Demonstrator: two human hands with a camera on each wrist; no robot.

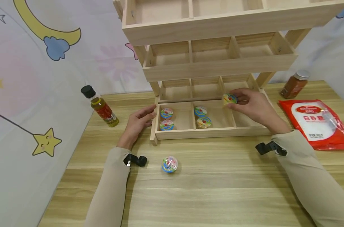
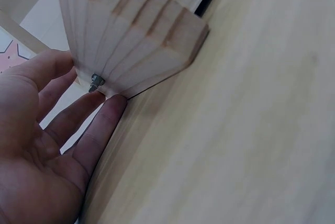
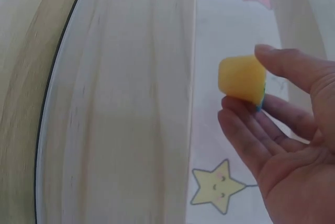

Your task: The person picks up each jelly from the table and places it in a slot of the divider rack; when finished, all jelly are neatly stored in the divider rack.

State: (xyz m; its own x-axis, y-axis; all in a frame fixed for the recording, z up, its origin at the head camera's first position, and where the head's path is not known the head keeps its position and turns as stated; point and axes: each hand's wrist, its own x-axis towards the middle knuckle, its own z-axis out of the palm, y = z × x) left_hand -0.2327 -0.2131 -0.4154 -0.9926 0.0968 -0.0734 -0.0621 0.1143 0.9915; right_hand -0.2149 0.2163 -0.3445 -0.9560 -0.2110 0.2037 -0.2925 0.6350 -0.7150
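My right hand (image 1: 255, 105) pinches a yellow jelly cup (image 1: 228, 99) over the lowest front tray of a wooden rack (image 1: 194, 134), near the divider of its right compartment. The right wrist view shows the yellow cup (image 3: 241, 79) between thumb and fingers. With its fingertips, my left hand (image 1: 137, 123) touches the rack's left side; the left wrist view has them against a wooden end piece (image 2: 131, 30) with a bolt. Two jelly cups (image 1: 167, 125) lie in the left compartment, two more (image 1: 204, 122) in the middle one. Another jelly cup (image 1: 169, 164) is on the table in front.
Higher tiers of the rack (image 1: 217, 67) overhang the lowest trays. Left of it, a bottle with a black cap (image 1: 105, 110) stands on the table (image 1: 206, 195). On the right are a spice jar (image 1: 295, 84) and a red and white bag (image 1: 315, 121).
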